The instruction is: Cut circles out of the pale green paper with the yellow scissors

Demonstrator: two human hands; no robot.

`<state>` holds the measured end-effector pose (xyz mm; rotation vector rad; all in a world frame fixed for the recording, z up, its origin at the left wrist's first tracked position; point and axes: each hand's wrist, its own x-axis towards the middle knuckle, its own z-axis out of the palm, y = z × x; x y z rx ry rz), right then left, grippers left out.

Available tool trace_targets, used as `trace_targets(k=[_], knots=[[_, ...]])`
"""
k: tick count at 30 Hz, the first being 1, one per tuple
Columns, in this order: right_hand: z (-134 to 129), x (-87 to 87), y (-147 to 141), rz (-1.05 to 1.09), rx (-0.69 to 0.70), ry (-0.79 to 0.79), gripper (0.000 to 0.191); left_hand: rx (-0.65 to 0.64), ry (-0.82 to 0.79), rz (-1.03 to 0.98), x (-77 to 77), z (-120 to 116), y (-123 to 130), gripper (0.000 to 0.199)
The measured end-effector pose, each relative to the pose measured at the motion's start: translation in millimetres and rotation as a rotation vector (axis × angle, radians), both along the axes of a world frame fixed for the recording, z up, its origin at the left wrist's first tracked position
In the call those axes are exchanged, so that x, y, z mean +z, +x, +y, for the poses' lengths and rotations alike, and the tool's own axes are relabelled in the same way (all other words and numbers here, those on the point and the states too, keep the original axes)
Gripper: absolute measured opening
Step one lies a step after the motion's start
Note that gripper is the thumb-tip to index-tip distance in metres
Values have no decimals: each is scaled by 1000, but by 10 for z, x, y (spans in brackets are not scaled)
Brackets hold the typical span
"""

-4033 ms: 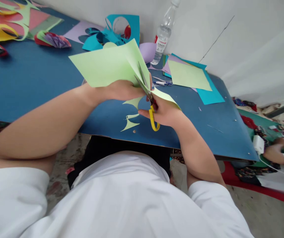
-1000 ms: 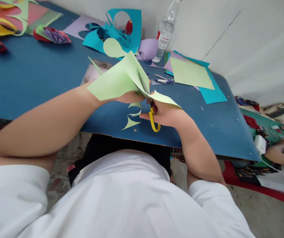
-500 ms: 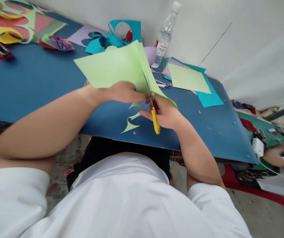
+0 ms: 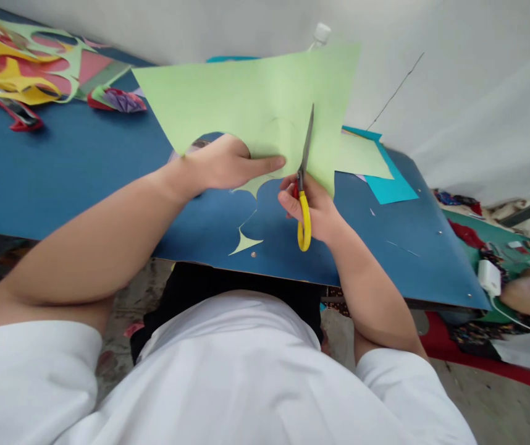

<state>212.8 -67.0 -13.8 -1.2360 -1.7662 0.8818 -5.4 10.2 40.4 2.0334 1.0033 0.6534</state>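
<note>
A large light-green sheet of paper (image 4: 228, 99) is held up over the table, with curved cut-outs along its lower edge and a faint curved line near its middle. My left hand (image 4: 232, 164) grips that lower edge, thumb on the near face and the other fingers hidden behind. In my right hand (image 4: 314, 207) are scissors (image 4: 304, 179) with yellow and red handles, their blades pointing up across the face of the sheet and looking nearly closed. Below the sheet, a small pointed green scrap (image 4: 246, 243) lies near the table's front edge.
The blue table (image 4: 84, 167) bears yellow, green and pink cut-out sheets (image 4: 19, 65) at left, beside a folded paper piece (image 4: 117, 100) and a red-and-black tool (image 4: 19, 114). Blue and pale-green sheets (image 4: 385, 179) lie at right. A bottle cap (image 4: 322, 33) shows behind. Another person's arm (image 4: 527, 293) is far right.
The green sheet has swung flatter toward me and now covers most of the bottle. The scissors and my right hand moved slightly right, and the blades no longer sit in the fold of the paper.
</note>
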Motion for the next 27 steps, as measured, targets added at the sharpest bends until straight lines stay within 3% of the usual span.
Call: trace_targets(k=[3,11,18,27], knots=[[18,-19,10,27,16,8,60,-84,60,-16,-44,42,-6,48],[25,-37,18,75,36,-2,61,-140,67,-106,-29,24,-23,49],[43,-27,36,52,25,18,63,-48,16,-56,71,-49,-65,42],[56,2,36,19,24,23,66,-95,-27,-94,135,-81,-124,38]])
